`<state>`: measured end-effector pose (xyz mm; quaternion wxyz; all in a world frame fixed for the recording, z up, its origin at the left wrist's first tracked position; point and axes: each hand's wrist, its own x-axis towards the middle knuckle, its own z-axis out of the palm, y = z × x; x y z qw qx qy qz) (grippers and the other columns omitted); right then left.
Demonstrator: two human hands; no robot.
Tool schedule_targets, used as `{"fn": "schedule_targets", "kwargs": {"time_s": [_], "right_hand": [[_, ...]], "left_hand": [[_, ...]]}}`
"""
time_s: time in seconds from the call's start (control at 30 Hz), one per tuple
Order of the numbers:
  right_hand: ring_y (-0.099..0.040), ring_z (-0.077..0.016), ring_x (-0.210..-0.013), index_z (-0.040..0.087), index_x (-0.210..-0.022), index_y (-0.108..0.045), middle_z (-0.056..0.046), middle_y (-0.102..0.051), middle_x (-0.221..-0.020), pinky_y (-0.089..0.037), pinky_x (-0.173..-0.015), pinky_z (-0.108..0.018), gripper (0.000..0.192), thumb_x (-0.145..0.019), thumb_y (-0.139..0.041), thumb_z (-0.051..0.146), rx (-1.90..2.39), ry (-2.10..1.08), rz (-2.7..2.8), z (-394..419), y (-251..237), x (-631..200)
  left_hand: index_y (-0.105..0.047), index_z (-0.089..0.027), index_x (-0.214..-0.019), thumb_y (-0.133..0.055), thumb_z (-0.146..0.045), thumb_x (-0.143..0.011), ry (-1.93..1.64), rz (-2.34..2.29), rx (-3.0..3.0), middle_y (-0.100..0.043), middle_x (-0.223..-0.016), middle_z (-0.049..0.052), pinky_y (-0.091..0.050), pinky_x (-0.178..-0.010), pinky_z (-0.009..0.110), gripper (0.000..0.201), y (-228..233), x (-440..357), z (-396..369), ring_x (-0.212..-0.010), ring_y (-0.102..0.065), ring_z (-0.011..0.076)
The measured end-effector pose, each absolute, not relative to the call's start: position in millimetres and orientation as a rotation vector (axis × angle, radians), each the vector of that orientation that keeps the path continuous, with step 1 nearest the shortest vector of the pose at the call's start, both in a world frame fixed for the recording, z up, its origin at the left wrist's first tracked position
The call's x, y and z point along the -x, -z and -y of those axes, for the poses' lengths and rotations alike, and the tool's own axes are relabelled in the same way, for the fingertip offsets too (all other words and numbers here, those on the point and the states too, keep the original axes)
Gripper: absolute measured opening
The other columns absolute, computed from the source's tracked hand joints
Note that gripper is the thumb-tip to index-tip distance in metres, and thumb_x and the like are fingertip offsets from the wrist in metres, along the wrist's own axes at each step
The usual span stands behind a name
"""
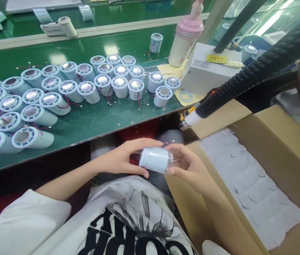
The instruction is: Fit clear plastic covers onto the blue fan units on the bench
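Both hands clamped on one white cylinder [155, 159], lying sideways betw. them over the lap: left hand [123, 158] on its left end, right hand [189, 166] on its right. Cardboard box [277, 141] just right of right hand; more cylinders [59, 92] on green bench [91, 122] beyond left hand.

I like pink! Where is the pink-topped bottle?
The pink-topped bottle stands at the far right of the green table, beside a white box and behind the white cylinders.

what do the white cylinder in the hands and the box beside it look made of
White cylinder: likely matte plastic, smooth even shell, in what looks like a clear glossy film. Box: brown corrugated cardboard, dull, with folded flaps.
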<state>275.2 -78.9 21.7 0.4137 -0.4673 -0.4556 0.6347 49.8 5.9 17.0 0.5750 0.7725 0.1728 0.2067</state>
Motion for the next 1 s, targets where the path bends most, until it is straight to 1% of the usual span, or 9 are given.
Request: {"fn": "schedule_targets", "kwargs": {"time_s": [0.1,0.17,0.27,0.4,0.57,0.67,0.8,0.93,1.0], "right_hand": [[-0.063,-0.0160,-0.080,0.022,-0.105,-0.055,-0.004,-0.065,-0.093,-0.053,-0.066,-0.026,0.042,-0.072,-0.076,0.038,1.198,-1.637,1.074,78,-23,-273],[-0.062,-0.0155,-0.075,0.022,-0.100,-0.055,-0.003,-0.065,-0.087,-0.053,-0.063,-0.026,0.040,-0.072,-0.075,0.041,1.229,-1.647,1.048,76,-24,-271],[-0.062,-0.0144,-0.070,0.021,-0.094,-0.055,-0.002,-0.064,-0.082,-0.055,-0.062,-0.027,0.037,-0.072,-0.073,0.043,1.232,-1.679,1.007,74,-25,-269],[-0.062,-0.0115,-0.062,0.020,-0.092,-0.054,0.001,-0.064,-0.076,-0.055,-0.057,-0.024,0.033,-0.076,-0.069,0.045,1.177,-1.758,0.932,74,-22,-267],[-0.066,-0.0129,-0.057,0.019,-0.090,-0.052,0.001,-0.065,-0.069,-0.055,-0.053,-0.023,0.038,-0.079,-0.063,0.054,1.159,-1.844,0.857,75,-15,-266],[-0.066,-0.0133,-0.056,0.019,-0.089,-0.050,0.001,-0.066,-0.068,-0.054,-0.052,-0.023,0.041,-0.079,-0.062,0.057,1.159,-1.832,0.843,75,-11,-264],[-0.066,-0.0142,-0.056,0.020,-0.094,-0.050,0.001,-0.065,-0.072,-0.054,-0.051,-0.025,0.042,-0.080,-0.060,0.058,1.165,-1.780,0.821,76,-5,-264],[-0.063,-0.0134,-0.058,0.022,-0.100,-0.051,0.002,-0.062,-0.074,-0.055,-0.056,-0.027,0.034,-0.082,-0.059,0.049,1.178,-1.680,0.848,79,-1,-266],[-0.062,-0.0141,-0.060,0.023,-0.102,-0.052,0.001,-0.063,-0.077,-0.055,-0.056,-0.028,0.031,-0.082,-0.060,0.045,1.204,-1.617,0.856,82,1,-269]], "left_hand": [[-0.043,-0.030,-0.138,-0.079,-0.020,-0.067,-0.482,-0.410,-1.810,-0.049,-0.141,0.011,-0.042,-0.105,0.042,0.081,-17,-49,-6,-0.129,-0.048,0.0276],[-0.043,-0.031,-0.138,-0.079,-0.019,-0.067,-0.475,-0.410,-1.812,-0.048,-0.142,0.011,-0.042,-0.106,0.042,0.081,-17,-49,-6,-0.130,-0.046,0.0275],[-0.043,-0.030,-0.138,-0.079,-0.019,-0.066,-0.480,-0.402,-1.831,-0.048,-0.141,0.011,-0.042,-0.106,0.043,0.082,-17,-48,-5,-0.130,-0.046,0.0279],[-0.043,-0.030,-0.139,-0.079,-0.019,-0.066,-0.481,-0.380,-1.858,-0.048,-0.141,0.011,-0.041,-0.106,0.043,0.082,-18,-47,-6,-0.131,-0.045,0.0278],[-0.042,-0.030,-0.139,-0.078,-0.018,-0.067,-0.477,-0.381,-1.812,-0.047,-0.142,0.011,-0.043,-0.106,0.042,0.081,-18,-47,-5,-0.132,-0.044,0.0269],[-0.042,-0.029,-0.139,-0.078,-0.021,-0.069,-0.444,-0.408,-1.751,-0.048,-0.141,0.012,-0.044,-0.104,0.040,0.079,-19,-49,-6,-0.129,-0.047,0.0265],[-0.043,-0.028,-0.138,-0.078,-0.023,-0.068,-0.410,-0.440,-1.695,-0.050,-0.139,0.011,-0.046,-0.102,0.039,0.078,-21,-53,-9,-0.126,-0.051,0.0257],[-0.044,-0.027,-0.137,-0.078,-0.022,-0.069,-0.417,-0.433,-1.749,-0.049,-0.139,0.012,-0.045,-0.102,0.041,0.076,-20,-57,-12,-0.127,-0.049,0.0267],[-0.047,-0.027,-0.134,-0.077,-0.021,-0.069,-0.445,-0.427,-1.790,-0.050,-0.139,0.013,-0.046,-0.102,0.042,0.072,-18,-57,-13,-0.128,-0.048,0.0275]]}}
